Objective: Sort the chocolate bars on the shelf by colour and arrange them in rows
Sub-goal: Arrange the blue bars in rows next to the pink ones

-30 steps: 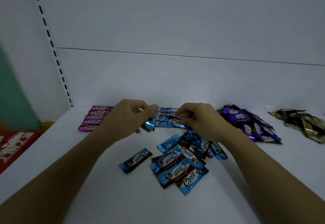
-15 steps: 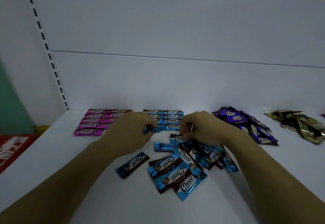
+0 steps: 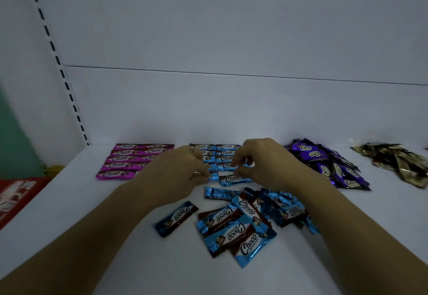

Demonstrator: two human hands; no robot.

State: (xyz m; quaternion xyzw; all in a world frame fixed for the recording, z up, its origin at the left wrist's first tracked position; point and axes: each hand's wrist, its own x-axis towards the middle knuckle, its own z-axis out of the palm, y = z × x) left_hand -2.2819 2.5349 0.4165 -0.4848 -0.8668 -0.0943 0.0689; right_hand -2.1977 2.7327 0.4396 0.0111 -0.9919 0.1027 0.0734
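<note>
Blue Choco bars lie in two short columns (image 3: 225, 153) at the back middle of the white shelf (image 3: 69, 236). At the front of those columns my left hand (image 3: 176, 172) pinches a blue bar (image 3: 213, 176); only its right end shows. Beside it lies another blue bar (image 3: 231, 179), and my right hand (image 3: 266, 162) pinches its right end. A loose pile of blue bars (image 3: 240, 227) lies nearer to me, with one single bar (image 3: 177, 218) to its left. Pink bars (image 3: 126, 159) lie in neat rows at the back left.
A heap of purple bars (image 3: 331, 167) sits right of my right hand, and a heap of gold bars (image 3: 398, 162) lies at the far right. A red box (image 3: 14, 199) stands beyond the shelf's left edge. A slotted upright (image 3: 58, 61) marks the back left corner.
Both hands came slightly nearer to me, down to the front of the blue columns. The bar in my left hand went from lifted and tilted to low beside the right hand's bar.
</note>
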